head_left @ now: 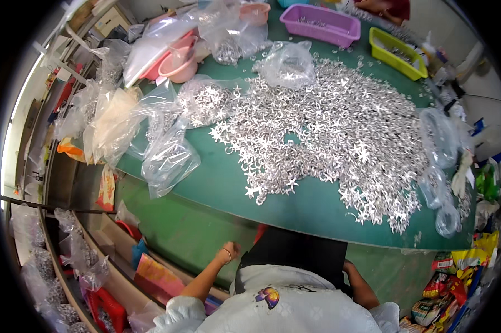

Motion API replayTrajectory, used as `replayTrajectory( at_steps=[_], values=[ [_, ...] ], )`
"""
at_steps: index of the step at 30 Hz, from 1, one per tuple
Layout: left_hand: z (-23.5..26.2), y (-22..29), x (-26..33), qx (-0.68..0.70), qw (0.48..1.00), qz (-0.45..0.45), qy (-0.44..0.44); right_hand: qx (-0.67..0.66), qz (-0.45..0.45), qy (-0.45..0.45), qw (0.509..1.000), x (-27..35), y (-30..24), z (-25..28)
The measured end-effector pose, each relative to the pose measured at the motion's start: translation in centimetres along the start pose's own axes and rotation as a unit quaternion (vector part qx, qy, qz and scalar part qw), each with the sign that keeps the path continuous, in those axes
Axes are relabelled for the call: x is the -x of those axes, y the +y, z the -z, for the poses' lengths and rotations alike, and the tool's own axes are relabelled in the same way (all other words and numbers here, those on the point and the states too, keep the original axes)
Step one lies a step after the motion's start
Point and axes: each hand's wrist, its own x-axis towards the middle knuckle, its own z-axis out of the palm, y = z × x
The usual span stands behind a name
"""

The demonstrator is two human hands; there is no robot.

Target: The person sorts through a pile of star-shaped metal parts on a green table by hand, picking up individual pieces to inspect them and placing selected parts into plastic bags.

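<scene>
My left hand (231, 250) hangs beside my left hip, below the table edge, with a bracelet at the wrist. Its fingers look loosely curled, and nothing shows in them. My right hand (348, 266) is at my right hip, its fingers hidden against the dark trousers. Neither hand touches the table. In front of me, a wide heap of small silvery metal pieces (367, 133), many star-shaped, spreads over the green tabletop (206, 201). A clear plastic bag (289, 64) lies on the heap's far side. Another clear bag (170, 161) rests at the table's left edge.
A purple basket (322, 25) and a yellow-green basket (397, 54) stand at the far side, near another person's arm (381, 6). Pink bowls (178, 65) and bagged pieces crowd the left. Shelves with bags (45, 266) line the lower left; colourful packages (436, 286) lie lower right.
</scene>
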Motion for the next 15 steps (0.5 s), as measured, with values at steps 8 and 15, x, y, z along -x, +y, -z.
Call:
replayTrajectory(
  at_steps=[8,15],
  values=[
    [5.4,24.8,7.8,0.096,0.797,-0.467,0.371,0.373,0.051,0.168,0.911,13.9,-19.9,7.7],
    [1.9,39.2,2.7,-0.11,0.802,-0.508,0.295,0.05,0.428,0.076,0.899,19.3,-34.1,11.4]
  ],
)
